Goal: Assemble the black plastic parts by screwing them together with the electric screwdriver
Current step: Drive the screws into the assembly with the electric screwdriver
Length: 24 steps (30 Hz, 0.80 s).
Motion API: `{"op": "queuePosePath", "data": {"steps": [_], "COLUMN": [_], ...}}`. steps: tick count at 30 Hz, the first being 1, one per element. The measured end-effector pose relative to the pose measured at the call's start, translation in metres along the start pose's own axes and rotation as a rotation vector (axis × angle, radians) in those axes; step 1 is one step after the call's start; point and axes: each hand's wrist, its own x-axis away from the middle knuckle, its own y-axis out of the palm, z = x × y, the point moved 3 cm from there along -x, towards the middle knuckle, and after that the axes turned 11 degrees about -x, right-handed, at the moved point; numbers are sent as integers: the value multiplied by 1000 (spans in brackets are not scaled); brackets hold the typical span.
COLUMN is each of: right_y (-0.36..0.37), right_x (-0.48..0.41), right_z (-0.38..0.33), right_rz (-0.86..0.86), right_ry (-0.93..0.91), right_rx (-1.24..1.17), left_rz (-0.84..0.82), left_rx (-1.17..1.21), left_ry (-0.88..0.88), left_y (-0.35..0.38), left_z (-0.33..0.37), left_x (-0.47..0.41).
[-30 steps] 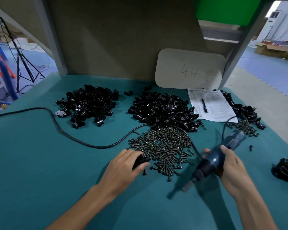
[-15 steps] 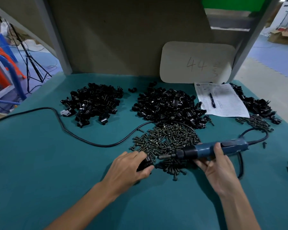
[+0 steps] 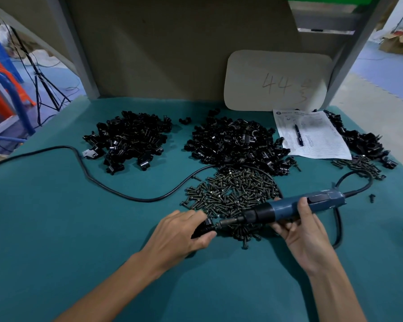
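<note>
The black plastic part sits low on the teal table, just at the near edge of the screw pile, and your left hand pinches it: the fingers curl over its top and the thumb closes in on its near side, so most of the part is hidden. The metal tip of the electric screwdriver meets the part on its right side. You hold the tool almost level, tip pointing left, across the near side of the screws. Your right hand is wrapped round its blue body, thumb laid over the top and fingers curled underneath. Its black cord loops off the tool's back end, passes behind the screws and runs away to the left edge of the table. Beyond the screws lies a big heap of black parts, with a second heap to its left and a third at the far right. A printed sheet with a pen on it lies between the middle and right heaps. A pale board marked "44" leans against the back wall.
</note>
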Motion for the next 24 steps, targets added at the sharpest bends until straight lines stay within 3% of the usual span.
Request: {"op": "queuePosePath", "data": {"steps": [13, 24], "right_y": [-6, -1], "right_x": [-4, -2], "right_z": [3, 4], "right_rz": [-109, -21], "right_ry": [36, 96], "right_rx": [-34, 56], "left_rz": [-99, -78], "left_rx": [53, 12], "left_ry": [53, 70], "left_y": [1, 4], "left_z": [-3, -2], "left_x": [3, 4]}}
